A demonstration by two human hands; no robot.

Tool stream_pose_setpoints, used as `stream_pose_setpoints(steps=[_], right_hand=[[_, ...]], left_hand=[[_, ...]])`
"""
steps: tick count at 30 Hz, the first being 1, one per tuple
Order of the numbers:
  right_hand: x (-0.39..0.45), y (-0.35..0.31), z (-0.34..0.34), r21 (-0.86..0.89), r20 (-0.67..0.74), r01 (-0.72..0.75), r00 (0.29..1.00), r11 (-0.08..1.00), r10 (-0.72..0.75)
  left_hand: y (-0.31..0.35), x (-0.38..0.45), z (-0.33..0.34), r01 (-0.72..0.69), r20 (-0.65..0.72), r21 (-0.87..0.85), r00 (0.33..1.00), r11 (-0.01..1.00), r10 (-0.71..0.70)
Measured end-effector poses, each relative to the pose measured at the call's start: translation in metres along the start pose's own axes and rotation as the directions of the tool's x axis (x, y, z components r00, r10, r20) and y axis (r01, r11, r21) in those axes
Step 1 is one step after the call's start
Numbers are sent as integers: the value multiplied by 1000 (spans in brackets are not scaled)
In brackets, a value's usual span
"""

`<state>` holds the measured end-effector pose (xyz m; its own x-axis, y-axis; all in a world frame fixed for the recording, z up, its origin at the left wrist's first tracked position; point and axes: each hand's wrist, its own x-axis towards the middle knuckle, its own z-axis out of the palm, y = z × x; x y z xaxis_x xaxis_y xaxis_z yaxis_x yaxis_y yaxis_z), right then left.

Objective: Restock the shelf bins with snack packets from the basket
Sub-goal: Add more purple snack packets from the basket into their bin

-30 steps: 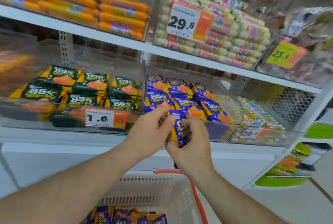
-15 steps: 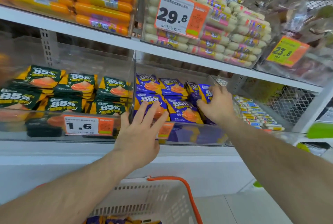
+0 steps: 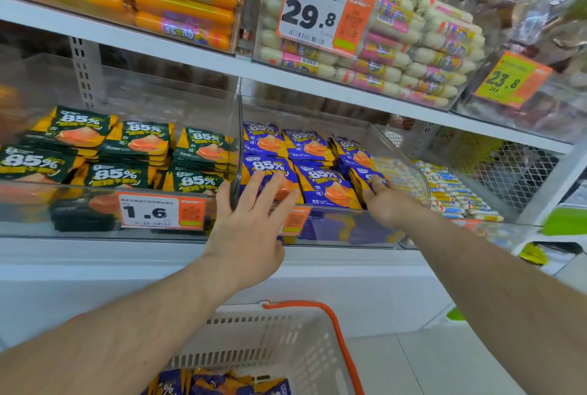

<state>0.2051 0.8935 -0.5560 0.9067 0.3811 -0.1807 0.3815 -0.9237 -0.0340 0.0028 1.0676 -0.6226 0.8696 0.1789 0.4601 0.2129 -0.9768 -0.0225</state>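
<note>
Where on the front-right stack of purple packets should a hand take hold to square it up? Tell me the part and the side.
Grip the front-right stack of purple packets by its near short edge, coming from the front over the clear bin's low front wall. The packets lie flat and layered, tight to the bin's right wall, so the sides offer little room. The right hand is already at that corner; its grip is hidden.

We see bright, even store light with only faint shadows. The clear bin fronts point(image 3: 95, 204) carry soft glare, while wide-angle bending and blur smear the left and right edges.
</note>
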Motion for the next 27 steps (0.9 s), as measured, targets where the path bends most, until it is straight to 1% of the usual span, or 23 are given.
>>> stream_pose_setpoints(steps=[1, 4, 5, 7, 9, 10, 11, 12, 13, 14, 15, 16, 17, 18, 20, 22, 23, 24, 25, 26, 27], right_hand=[[-4, 1, 0, -10, -12, -24, 1000, 1000, 24], [-7, 7, 5, 4, -44, 0, 999, 1000, 0], [-9, 6, 5, 28, -32, -25, 999, 999, 26], [-10, 7, 8, 20, -50, -56, 997, 998, 57], [-16, 4, 15, 49, -162, -134, 977, 990, 140], [-24, -1, 20, 82, -269, -156, 948, 984, 172], [-33, -7, 29, 94, -439, -124, 886, 988, 153], [-41, -13, 39, 60, -625, -33, 778, 998, 63], [-52, -22, 49, 7, -766, 76, 641, 997, -44], [-66, -34, 59, -45, -862, 205, 486, 978, -142], [-73, -44, 74, -74, -899, 349, 381, 934, -214], [-80, -54, 90, -98, -906, 465, 324, 880, -272], [-84, -64, 107, -95, -891, 547, 326, 832, -316], [-87, -73, 126, -80, -863, 599, 358, 797, -356], [-88, -88, 167, -17, -756, 651, 489, 759, -435], [-88, -97, 212, 83, -563, 629, 670, 773, -485], [-85, -99, 236, 153, -435, 570, 772, 807, -464], [-84, -102, 260, 224, -279, 477, 867, 850, -413], [-86, -104, 285, 298, -96, 357, 934, 885, -344], [-87, -107, 308, 376, 95, 223, 956, 899, -277], [-91, -112, 327, 448, 262, 88, 939, 890, -224]], left_hand=[[-1, 0, -1, 3, 8, 3, 1000, 1000, -3], [0, -1, -6, 1, 36, -2, 999, 1000, -1], [1, -2, -6, 2, 37, -7, 999, 1000, -2], [2, -9, -6, 16, 19, -22, 1000, 1000, -16], [5, -22, -4, -28, -53, -62, 998, 998, 25], [7, -30, -2, -83, -82, -85, 994, 993, 76], [9, -38, 3, -136, -101, -102, 987, 985, 126], [8, -46, 9, -182, -93, -115, 981, 977, 172], [7, -53, 12, -212, -70, -132, 976, 968, 204], [6, -59, 14, -213, -12, -150, 977, 965, 214], [4, -64, 14, -185, 79, -167, 977, 969, 200], [0, -69, 13, -136, 171, -185, 971, 973, 168], [-4, -72, 13, -80, 258, -197, 957, 977, 130], [-10, -75, 14, -26, 356, -197, 930, 980, 96], [-20, -80, 13, 82, 523, -192, 852, 978, 31], [-31, -88, 15, 171, 608, -199, 794, 965, -15], [-36, -92, 17, 208, 641, -197, 766, 958, -34], [-40, -96, 20, 227, 668, -191, 743, 955, -43], [-44, -100, 23, 228, 694, -189, 720, 955, -35], [-46, -104, 25, 212, 704, -191, 710, 958, -17], [-49, -107, 26, 186, 708, -194, 706, 963, 7]])
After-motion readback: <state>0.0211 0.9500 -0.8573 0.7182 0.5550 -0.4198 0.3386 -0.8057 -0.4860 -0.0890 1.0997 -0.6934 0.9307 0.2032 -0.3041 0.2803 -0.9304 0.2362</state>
